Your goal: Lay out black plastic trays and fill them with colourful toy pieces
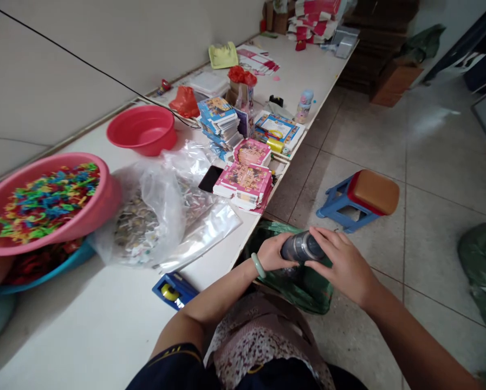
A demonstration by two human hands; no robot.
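Note:
My left hand (274, 252), with a pale green bangle (258, 266) at its wrist, is wrapped round the body of a dark bottle (295, 248). The bottle lies tilted nearly on its side, its black lid end toward the right. On that end my right hand (346, 264) has closed, thumb below and fingers above. Both hands are in the air beyond the table edge, over a dark green bag (316, 295) on the floor side. Whether the lid is loose or tight I cannot tell.
Left on the white table (92, 325) stand a pink basin (100, 203) of colourful small pieces, plastic bags (145, 216), a blue tape dispenser (173, 291), pink card stacks (245, 181) and a red basin (141, 130). A blue stool (354, 197) stands on the floor.

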